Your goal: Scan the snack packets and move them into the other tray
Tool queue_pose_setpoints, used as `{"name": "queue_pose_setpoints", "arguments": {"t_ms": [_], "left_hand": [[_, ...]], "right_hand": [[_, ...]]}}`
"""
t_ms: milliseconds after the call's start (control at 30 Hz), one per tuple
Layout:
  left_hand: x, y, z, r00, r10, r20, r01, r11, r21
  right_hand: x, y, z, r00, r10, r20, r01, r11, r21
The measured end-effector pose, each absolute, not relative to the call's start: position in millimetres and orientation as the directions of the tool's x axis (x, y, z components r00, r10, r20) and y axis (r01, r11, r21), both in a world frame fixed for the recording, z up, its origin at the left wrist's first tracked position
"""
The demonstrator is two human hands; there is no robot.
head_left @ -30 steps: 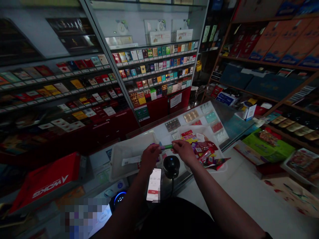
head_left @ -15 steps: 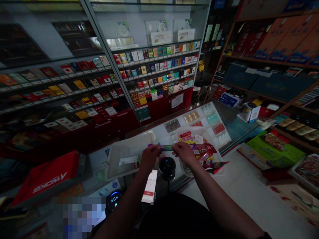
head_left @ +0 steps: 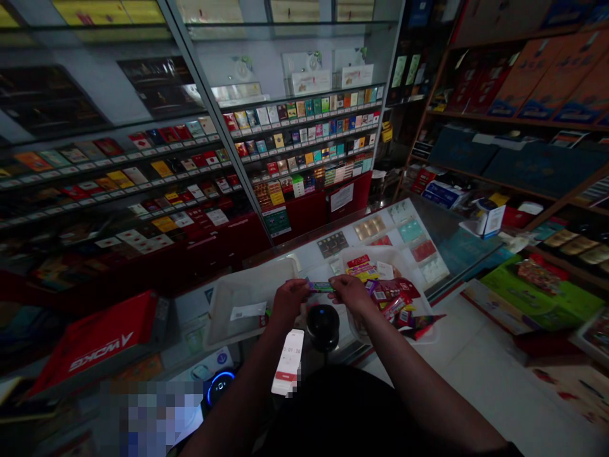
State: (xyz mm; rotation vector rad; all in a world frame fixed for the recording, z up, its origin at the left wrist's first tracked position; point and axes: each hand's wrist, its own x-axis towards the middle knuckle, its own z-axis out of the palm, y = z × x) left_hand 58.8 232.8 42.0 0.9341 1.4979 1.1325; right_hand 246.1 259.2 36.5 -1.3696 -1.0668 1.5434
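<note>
My left hand point(head_left: 290, 303) and my right hand point(head_left: 352, 294) pinch opposite ends of a narrow green and purple candy packet point(head_left: 321, 287), stretched level between them. Just below the packet stands a black round-headed scanner point(head_left: 322, 322); the packet is apart from it. On the left, a white plastic bin point(head_left: 238, 289) holds a white slip and a small colourful packet partly hidden by my left wrist. Under my right forearm, a second white bin point(head_left: 398, 257) is filled with several red, yellow and purple snack packets point(head_left: 392, 292).
A lit phone point(head_left: 288, 362) showing a timer lies near my left forearm. A red box point(head_left: 99, 339) sits on the counter's left. Cigarette packs line the glass shelves point(head_left: 304, 133) ahead. To the right are a green carton point(head_left: 537, 292) and shelves of boxes.
The view has tilted up slightly, so the scene sits a little lower. Both hands still hold the packet above the scanner. The phone's timer has advanced by one second.
</note>
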Motion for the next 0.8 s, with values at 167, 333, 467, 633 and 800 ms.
{"name": "queue_pose_setpoints", "arguments": {"t_ms": [167,333,467,633,800], "left_hand": [[54.7,237.8,33.0,-0.198,0.931,-0.306,-0.027,0.306,0.952],[49.1,246.5,21.1,-0.222,0.942,-0.251,0.061,0.270,0.961],[44.3,251.0,10.0,-0.233,0.946,-0.227,0.162,0.268,0.950],[46.3,251.2,4.3,-0.244,0.924,-0.294,0.122,0.330,0.936],[46.8,252.3,7.5,-0.261,0.907,-0.331,0.191,0.385,0.903]], "right_hand": [[243.6,263.6,32.6,-0.111,0.917,-0.383,-0.125,-0.395,-0.910],[245.6,268.8,18.8,-0.075,0.940,-0.333,0.058,-0.329,-0.943],[247.0,272.6,9.7,-0.056,0.966,-0.254,0.229,-0.235,-0.945],[240.7,273.2,4.8,-0.051,0.941,-0.335,0.113,-0.328,-0.938],[238.9,275.7,-1.5,-0.034,0.943,-0.331,0.106,-0.326,-0.939]]}}
